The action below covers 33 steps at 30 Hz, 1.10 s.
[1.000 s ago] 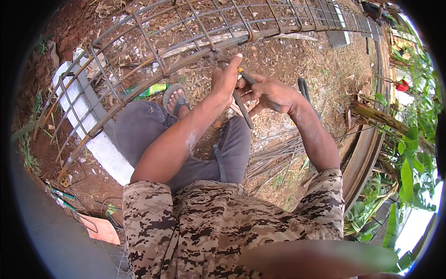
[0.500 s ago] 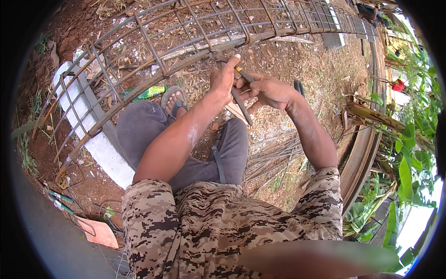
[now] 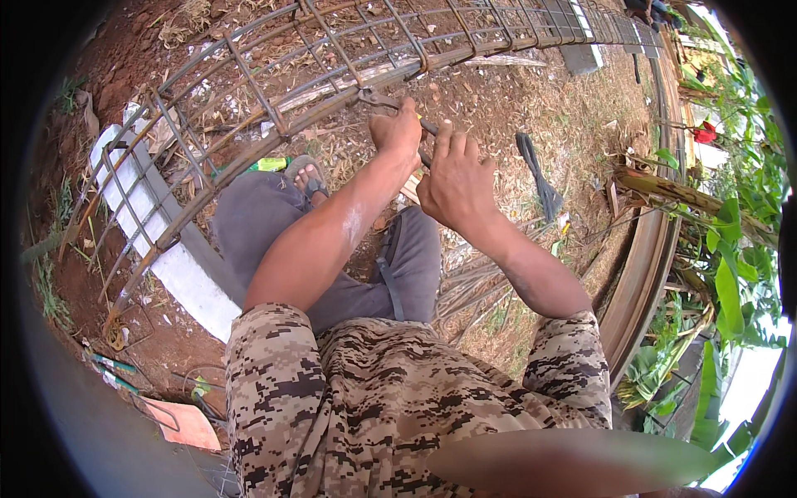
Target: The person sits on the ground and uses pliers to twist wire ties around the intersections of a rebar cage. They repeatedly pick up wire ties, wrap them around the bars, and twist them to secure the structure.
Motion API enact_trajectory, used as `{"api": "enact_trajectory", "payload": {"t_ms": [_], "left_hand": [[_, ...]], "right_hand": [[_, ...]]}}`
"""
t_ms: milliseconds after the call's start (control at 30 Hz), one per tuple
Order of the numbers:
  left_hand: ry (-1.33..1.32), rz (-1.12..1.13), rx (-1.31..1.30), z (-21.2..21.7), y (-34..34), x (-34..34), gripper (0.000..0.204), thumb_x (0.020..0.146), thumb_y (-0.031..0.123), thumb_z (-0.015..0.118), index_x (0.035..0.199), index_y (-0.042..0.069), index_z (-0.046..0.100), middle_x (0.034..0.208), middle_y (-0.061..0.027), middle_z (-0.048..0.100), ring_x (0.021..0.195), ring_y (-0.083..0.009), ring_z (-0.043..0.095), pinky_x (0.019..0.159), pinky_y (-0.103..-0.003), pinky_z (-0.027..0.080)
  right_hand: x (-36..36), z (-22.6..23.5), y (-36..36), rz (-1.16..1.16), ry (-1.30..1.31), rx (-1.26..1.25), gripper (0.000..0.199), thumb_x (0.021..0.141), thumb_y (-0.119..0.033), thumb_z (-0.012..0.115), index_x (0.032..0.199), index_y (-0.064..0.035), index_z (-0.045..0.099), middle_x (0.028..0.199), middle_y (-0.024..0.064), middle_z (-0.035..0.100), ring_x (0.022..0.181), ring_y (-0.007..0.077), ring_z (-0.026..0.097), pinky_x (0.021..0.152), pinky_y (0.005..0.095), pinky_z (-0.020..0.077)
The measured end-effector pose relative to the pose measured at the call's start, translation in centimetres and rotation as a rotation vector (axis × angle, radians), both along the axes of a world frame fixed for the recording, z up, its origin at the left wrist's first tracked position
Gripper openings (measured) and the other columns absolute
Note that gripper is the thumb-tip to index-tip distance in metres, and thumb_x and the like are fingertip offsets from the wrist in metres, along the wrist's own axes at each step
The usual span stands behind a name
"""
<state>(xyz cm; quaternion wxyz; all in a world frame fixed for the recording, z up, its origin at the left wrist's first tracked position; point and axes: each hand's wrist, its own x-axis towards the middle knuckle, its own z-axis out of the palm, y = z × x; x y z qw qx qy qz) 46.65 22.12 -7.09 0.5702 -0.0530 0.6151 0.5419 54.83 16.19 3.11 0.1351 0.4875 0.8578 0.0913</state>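
A pair of pincers [image 3: 375,98] has its metal jaws at the lower bar of a long rebar cage [image 3: 278,124], where a stirrup crosses. My left hand [image 3: 396,134] is closed around the pincers just behind the jaws. Lower and to the right, my right hand [image 3: 458,178] has its fingers wrapped over the dark handles, with its back facing up. Parts of the handles are hidden under both hands. Any tie wire in the jaws is too small to make out.
A white block [image 3: 187,270] lies under the cage's left end. Right of my right hand is a dark bundle of wire [image 3: 540,178]. Loose rods [image 3: 473,286] lie on the ground beside my leg. Long boards [image 3: 635,290] and green plants [image 3: 730,274] line the right side.
My right hand has gone from loosely spread fingers to a closed grip over the pincers' handles. The handles have drawn together. My left hand stays near the jaws, and the view has shifted slightly.
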Motion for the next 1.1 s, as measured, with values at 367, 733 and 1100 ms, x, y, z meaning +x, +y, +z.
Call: {"api": "enact_trajectory", "payload": {"t_ms": [367,733,1100], "left_hand": [[0.002,-0.218,0.026,-1.3,-3.9,-0.4,0.048,0.096,0.046,0.060,0.101,-0.002,0.055,0.082,-0.0072,0.056,0.069,-0.0189,0.058,0.062,-0.036,0.051],[0.173,-0.452,0.135,-5.4,-2.9,-1.2,0.043,0.105,0.035,0.046,0.102,-0.004,0.062,0.092,-0.0150,0.070,0.086,-0.0210,0.069,0.079,-0.035,0.053],[0.146,-0.451,0.112,-4.9,-3.4,-1.3,0.043,0.106,0.034,0.043,0.097,-0.004,0.060,0.093,-0.0138,0.069,0.084,-0.0186,0.067,0.077,-0.032,0.053]], "right_hand": [[2.1,-6.7,0.0,-0.474,0.832,-0.773,0.040,0.079,-0.016,0.058,0.115,0.0035,0.056,0.104,0.0227,0.063,0.096,0.0367,0.064,0.085,0.0449,0.0488],[5.7,-14.6,1.7,-0.351,1.045,-0.783,0.053,0.075,-0.015,0.062,0.126,-0.0016,0.055,0.109,0.0182,0.063,0.096,0.0300,0.063,0.089,0.0380,0.0480],[5.9,-15.3,1.4,-0.401,1.160,-0.868,0.052,0.074,-0.012,0.062,0.125,-0.0030,0.054,0.099,0.0221,0.065,0.093,0.0396,0.064,0.082,0.0440,0.0504]]}}
